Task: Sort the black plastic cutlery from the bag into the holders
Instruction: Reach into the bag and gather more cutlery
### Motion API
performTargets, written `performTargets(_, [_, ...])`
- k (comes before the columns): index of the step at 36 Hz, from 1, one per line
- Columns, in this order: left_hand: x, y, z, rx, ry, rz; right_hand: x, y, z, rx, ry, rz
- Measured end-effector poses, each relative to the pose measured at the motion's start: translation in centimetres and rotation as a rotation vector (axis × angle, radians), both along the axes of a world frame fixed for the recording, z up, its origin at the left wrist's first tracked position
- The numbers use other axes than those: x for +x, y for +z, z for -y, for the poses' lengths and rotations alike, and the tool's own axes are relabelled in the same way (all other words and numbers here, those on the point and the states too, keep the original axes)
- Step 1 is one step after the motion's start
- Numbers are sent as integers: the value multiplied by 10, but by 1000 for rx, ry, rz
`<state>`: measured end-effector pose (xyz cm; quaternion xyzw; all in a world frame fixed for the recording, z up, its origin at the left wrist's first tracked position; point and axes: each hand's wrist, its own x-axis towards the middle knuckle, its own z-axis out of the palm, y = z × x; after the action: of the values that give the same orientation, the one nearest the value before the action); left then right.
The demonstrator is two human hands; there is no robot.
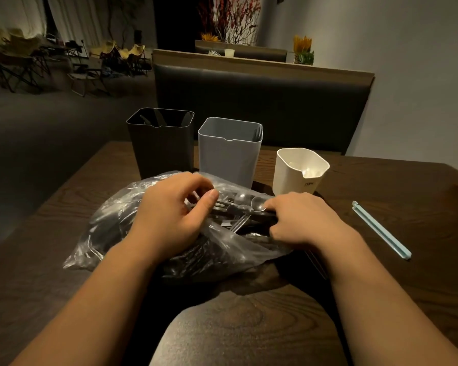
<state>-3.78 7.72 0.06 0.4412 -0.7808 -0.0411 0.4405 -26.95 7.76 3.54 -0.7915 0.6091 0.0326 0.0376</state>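
Evidently, the clear plastic bag (109, 228) is pinched open by the left hand (167, 212). Thus black plastic cutlery (233, 208) is gripped by the right hand (304, 220).

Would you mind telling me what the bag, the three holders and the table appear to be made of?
The bag: thin clear plastic film, glossy and crinkled, cutlery showing through. The black holder, grey holder and white holder: probably moulded plastic, smooth matt walls, thin rounded rims. The table: dark wood or wood-look laminate, grain visible; cannot tell which.
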Motion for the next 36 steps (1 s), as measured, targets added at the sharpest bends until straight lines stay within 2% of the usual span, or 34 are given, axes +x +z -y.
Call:
performTargets(12, [-1,1,-3,176,-46,85,-10,-1,5,26,-20,38])
performTargets(18, [-1,-1,-2,186,-15,-28,-16,3,4,56,-67,60])
performTargets(27, [1,-3,3,243,-23,-97,-19,14,-1,118,-122,106])
performTargets(31, [-4,-3,-3,193,-60,-45,-22,21,-8,85,-133,112])
performTargets(36, [-10,1,-6,70,-76,122,-23,27,-13,73,-150,118])
